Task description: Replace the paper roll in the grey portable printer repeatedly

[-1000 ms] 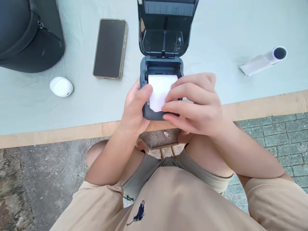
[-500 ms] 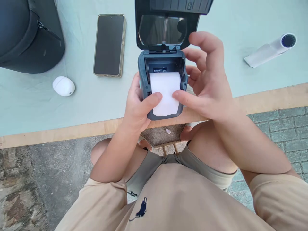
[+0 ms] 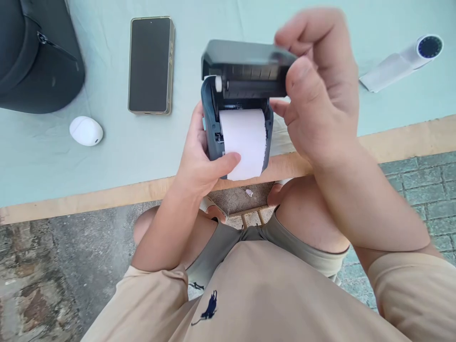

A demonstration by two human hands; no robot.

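A dark blue-grey portable label printer point(image 3: 210, 118) is in my left hand point(image 3: 204, 159), held from the left side above the table's near edge. My left thumb presses on the white paper point(image 3: 244, 137), whose roll sits in the printer's bay and whose torn end hangs over the front. The printer's hinged lid point(image 3: 249, 54) is partly lowered, tilted over the back of the bay. My right hand point(image 3: 320, 85) grips the lid's right edge between thumb and fingers; its fingertips behind the lid are hidden.
A smartphone point(image 3: 149, 66) lies on the table point(image 3: 114, 156), left of the printer. Farther left are a white oval case point(image 3: 86, 131) and a black zippered bag point(image 3: 42, 61). At right lies a white tube-like roll with a dark round end point(image 3: 429, 47). A paper scrap point(image 3: 249, 193) is on the floor.
My right hand has left the paper, moved up and taken hold of the lid. The lid has swung from upright to partly lowered. My left hand keeps its hold.
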